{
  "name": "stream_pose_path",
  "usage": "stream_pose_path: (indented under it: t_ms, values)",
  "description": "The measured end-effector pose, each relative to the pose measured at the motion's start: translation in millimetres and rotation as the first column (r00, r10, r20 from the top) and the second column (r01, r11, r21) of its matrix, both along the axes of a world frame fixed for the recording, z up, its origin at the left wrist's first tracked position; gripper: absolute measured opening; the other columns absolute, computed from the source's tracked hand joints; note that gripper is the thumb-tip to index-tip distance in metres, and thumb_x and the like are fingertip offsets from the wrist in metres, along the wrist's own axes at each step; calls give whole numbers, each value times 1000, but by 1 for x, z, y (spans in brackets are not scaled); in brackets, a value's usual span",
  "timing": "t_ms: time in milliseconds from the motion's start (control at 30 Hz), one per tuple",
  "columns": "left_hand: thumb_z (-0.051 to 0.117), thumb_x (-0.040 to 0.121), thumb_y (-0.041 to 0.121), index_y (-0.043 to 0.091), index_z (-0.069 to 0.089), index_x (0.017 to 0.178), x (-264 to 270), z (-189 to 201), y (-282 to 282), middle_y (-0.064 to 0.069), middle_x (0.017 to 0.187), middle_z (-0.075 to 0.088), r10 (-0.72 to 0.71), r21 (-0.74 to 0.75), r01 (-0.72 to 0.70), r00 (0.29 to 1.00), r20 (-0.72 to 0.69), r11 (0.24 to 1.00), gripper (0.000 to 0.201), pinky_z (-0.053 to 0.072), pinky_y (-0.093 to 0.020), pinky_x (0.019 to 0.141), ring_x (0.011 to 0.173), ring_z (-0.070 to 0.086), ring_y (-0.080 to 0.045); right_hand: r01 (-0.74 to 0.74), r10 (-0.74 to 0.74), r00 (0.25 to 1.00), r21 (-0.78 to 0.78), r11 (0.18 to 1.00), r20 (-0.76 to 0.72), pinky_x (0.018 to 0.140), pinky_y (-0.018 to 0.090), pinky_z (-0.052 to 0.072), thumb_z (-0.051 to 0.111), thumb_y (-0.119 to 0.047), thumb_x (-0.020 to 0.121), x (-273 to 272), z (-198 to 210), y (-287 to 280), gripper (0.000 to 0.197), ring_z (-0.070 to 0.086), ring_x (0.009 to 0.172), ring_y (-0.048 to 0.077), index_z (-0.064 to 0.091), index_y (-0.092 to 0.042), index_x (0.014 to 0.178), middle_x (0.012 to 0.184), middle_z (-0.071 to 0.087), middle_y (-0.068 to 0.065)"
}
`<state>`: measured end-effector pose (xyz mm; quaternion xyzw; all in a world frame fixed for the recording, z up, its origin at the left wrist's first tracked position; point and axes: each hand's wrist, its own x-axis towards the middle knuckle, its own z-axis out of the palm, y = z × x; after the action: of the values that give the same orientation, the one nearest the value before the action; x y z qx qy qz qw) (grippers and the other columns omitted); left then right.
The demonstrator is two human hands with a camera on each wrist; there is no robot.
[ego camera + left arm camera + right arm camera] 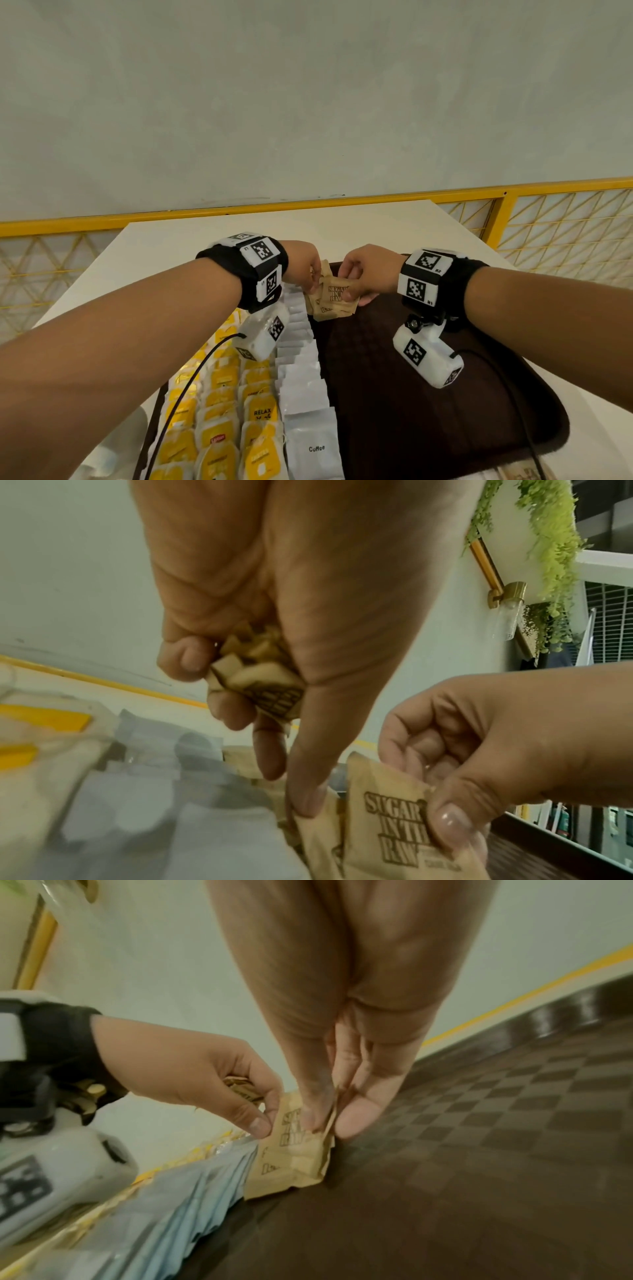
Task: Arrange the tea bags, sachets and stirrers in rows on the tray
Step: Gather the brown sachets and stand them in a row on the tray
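Observation:
A dark brown tray (428,394) lies on the white table. Yellow tea bags (222,411) fill its left side in rows, and a row of white coffee sachets (305,387) runs beside them. At the tray's far end, brown sugar sachets (334,301) lie overlapped at the head of a new row. My left hand (310,270) holds a bunch of brown sugar sachets (260,674) in its curled fingers, and its thumb and forefinger pinch one at the row. My right hand (356,284) pinches a sugar sachet (394,829) between thumb and fingers (356,1118).
A yellow railing (376,198) with mesh panels runs behind the table. The right half of the tray (514,1123) is bare checkered surface. Camera cables (191,377) trail from both wrists over the tray.

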<state>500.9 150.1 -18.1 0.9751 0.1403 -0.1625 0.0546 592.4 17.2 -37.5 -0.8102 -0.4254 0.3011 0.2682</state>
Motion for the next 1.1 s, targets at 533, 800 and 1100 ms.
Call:
stream_pose_path:
  t_ms: [533,800,1100]
  values:
    - [65,86,15,15,72,96,3,-1,3,6,86,59,-13,15,13,1000,-18,1000,12,35,-18,58,81,51,-12,51,-46,994,44,998,-102,66,29,60,71,11,76,-9,-5,0,25,67,65,19,61,7,99,75,65,12]
    - [67,85,17,15,73,96,3,-2,3,5,88,61,-21,18,21,999,-38,1000,12,38,-20,65,80,51,-10,66,-66,993,2,998,-94,71,31,60,70,11,77,-13,-5,1,23,69,73,23,59,-7,86,79,64,9]
    - [67,85,16,14,72,99,3,1,2,5,89,60,-13,22,15,998,-59,1000,15,36,-18,63,84,50,-11,71,-71,995,0,997,-69,76,37,60,70,12,76,-15,-4,2,26,69,76,26,59,-8,90,83,60,8]
